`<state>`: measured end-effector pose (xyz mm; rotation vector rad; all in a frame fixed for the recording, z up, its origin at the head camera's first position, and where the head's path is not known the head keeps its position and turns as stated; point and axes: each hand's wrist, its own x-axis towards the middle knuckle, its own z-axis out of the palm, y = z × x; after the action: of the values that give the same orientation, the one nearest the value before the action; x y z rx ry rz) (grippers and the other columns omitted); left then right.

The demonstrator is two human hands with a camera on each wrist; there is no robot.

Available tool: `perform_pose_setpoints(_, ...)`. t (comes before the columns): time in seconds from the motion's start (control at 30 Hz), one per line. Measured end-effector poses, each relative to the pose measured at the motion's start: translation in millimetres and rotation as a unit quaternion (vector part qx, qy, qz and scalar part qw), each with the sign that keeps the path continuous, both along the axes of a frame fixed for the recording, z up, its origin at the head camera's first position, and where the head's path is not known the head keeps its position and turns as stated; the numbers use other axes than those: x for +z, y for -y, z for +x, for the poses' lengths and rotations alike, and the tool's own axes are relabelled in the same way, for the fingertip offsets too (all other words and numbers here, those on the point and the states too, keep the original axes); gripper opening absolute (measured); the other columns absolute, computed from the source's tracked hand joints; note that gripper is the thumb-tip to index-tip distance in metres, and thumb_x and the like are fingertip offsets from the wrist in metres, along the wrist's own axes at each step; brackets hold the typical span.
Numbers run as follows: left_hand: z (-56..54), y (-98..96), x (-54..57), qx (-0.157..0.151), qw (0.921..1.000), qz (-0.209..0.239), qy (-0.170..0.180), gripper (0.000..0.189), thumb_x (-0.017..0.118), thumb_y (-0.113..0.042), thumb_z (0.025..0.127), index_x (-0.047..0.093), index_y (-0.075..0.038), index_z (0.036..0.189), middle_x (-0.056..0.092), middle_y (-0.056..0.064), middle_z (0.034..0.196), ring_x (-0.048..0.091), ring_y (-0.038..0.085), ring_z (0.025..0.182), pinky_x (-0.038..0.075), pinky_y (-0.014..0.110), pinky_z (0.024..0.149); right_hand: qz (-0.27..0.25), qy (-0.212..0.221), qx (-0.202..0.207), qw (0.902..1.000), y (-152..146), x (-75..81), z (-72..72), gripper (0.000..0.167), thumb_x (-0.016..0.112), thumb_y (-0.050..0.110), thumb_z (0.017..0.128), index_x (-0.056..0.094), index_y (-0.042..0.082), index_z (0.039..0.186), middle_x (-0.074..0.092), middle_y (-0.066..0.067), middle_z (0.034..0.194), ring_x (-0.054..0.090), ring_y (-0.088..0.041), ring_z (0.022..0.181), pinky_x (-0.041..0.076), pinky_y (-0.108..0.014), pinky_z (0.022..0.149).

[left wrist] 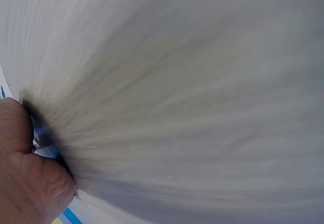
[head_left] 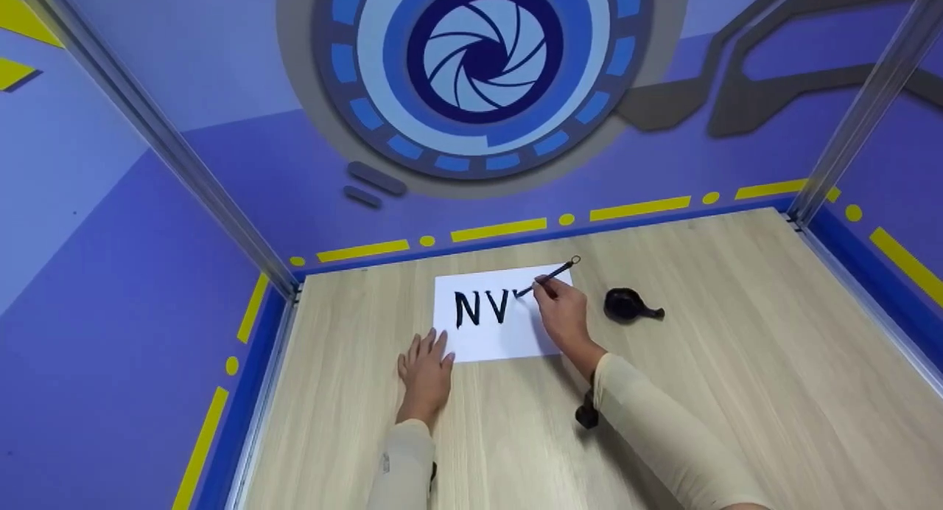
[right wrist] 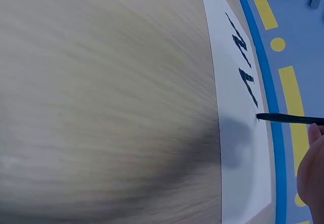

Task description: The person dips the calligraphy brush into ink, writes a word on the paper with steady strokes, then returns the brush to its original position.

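Note:
A white sheet of paper (head_left: 486,348) lies on the wooden table, with the black letters "NV" (head_left: 480,308) and the start of another stroke on it. My right hand (head_left: 563,315) pinches a dark writing brush (head_left: 554,273) with a loop at its top end. The brush tip is at the paper just right of the V; in the right wrist view the brush (right wrist: 288,118) meets the sheet there too. My left hand (head_left: 427,374) rests flat with spread fingers at the paper's lower left corner. Only part of the left hand (left wrist: 30,168) shows in the left wrist view.
Right of the paper stands a small black dish with a handle (head_left: 625,305). The wooden table (head_left: 353,333) is bounded by a blue-purple patterned wall (head_left: 243,163) behind and panels on both sides. A dark device (head_left: 587,413) hangs below the right wrist.

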<state>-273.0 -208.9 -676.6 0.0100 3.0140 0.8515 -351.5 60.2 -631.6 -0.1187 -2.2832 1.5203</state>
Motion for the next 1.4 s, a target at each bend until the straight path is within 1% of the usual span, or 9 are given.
perform_pose_setpoints(0.1,0.5,0.3,-1.0,-0.003,0.9999,0.006,-0.009,0.053,0.051,-0.029,0.113,0.044,-0.014,0.164,0.035,0.013,0.175,0.019,0.045,0.166,0.006,0.076,0.13,0.002,-0.001,0.004,1.0,-1,0.4,-0.3,0.014,0.075,0.015,0.097,0.084,0.005,0.102,0.082,-0.011,0.093,0.069,-0.02,0.083,0.054,-0.029,0.077)
perform_pose_setpoints(0.2,0.7,0.8,-2.8,-0.005,0.9998,0.011,-0.017,0.053,0.052,-0.028,0.112,0.045,-0.013,0.163,0.036,0.014,0.174,0.02,0.046,0.165,0.005,0.077,0.129,0.003,-0.012,0.01,0.9999,-1,0.6,-0.6,0.012,0.075,0.013,0.096,0.083,0.005,0.098,0.082,-0.011,0.09,0.069,-0.02,0.081,0.054,-0.028,0.076)
perform_pose_setpoints(0.37,-0.6,1.6,-6.2,0.0,0.9998,0.011,-0.014,0.054,0.052,-0.03,0.113,0.044,-0.015,0.164,0.035,0.012,0.175,0.019,0.044,0.166,0.006,0.076,0.13,0.004,-0.025,0.021,0.9995,-1,2.5,0.4,0.009,0.075,0.012,0.094,0.082,0.006,0.091,0.079,-0.009,0.085,0.066,-0.019,0.078,0.052,-0.027,0.073)
perform_pose_setpoints(0.57,-0.5,0.9,-3.2,0.004,0.9999,0.007,-0.006,0.053,0.052,-0.031,0.113,0.045,-0.016,0.163,0.035,0.011,0.175,0.019,0.043,0.166,0.007,0.076,0.13,0.003,-0.03,0.031,0.9991,0,3.7,1.6,0.01,0.074,0.011,0.093,0.079,0.007,0.085,0.075,-0.007,0.078,0.062,-0.018,0.074,0.049,-0.026,0.069)
perform_pose_setpoints(0.7,-0.9,-0.1,-2.4,0.006,1.0,0.002,-0.002,0.053,0.052,-0.031,0.113,0.045,-0.016,0.163,0.035,0.011,0.175,0.019,0.043,0.166,0.007,0.076,0.13,0.006,-0.032,0.035,0.9988,0,2.9,3.2,0.01,0.074,0.012,0.092,0.078,0.008,0.083,0.074,-0.006,0.076,0.061,-0.018,0.073,0.048,-0.025,0.068)
perform_pose_setpoints(0.93,-0.7,0.1,-3.4,0.007,1.0,-0.005,-0.003,0.053,0.052,-0.03,0.113,0.045,-0.014,0.163,0.036,0.012,0.175,0.02,0.043,0.166,0.007,0.075,0.13,-0.002,-0.022,0.044,0.9988,2,2.7,6.1,0.009,0.075,0.013,0.093,0.079,0.009,0.086,0.074,-0.006,0.078,0.062,-0.018,0.075,0.05,-0.027,0.07)
perform_pose_setpoints(1.23,-0.5,0.1,-2.0,0.011,0.9998,-0.012,0.012,0.053,0.049,-0.034,0.114,0.044,-0.018,0.164,0.034,0.009,0.176,0.018,0.041,0.167,0.008,0.074,0.131,-0.004,-0.026,0.034,0.9991,1,4.5,5.9,0.01,0.074,0.012,0.093,0.079,0.009,0.085,0.074,-0.006,0.078,0.062,-0.018,0.074,0.05,-0.026,0.069)
perform_pose_setpoints(1.4,-2.3,0.5,-2.9,0.013,0.9998,-0.008,0.01,0.053,0.05,-0.035,0.114,0.045,-0.018,0.164,0.034,0.008,0.176,0.018,0.04,0.167,0.007,0.074,0.131,-0.027,-0.048,0.013,0.9984,-5,16.3,3.4,0.011,0.075,0.013,0.094,0.079,0.009,0.085,0.075,-0.007,0.079,0.063,-0.018,0.074,0.05,-0.025,0.069)
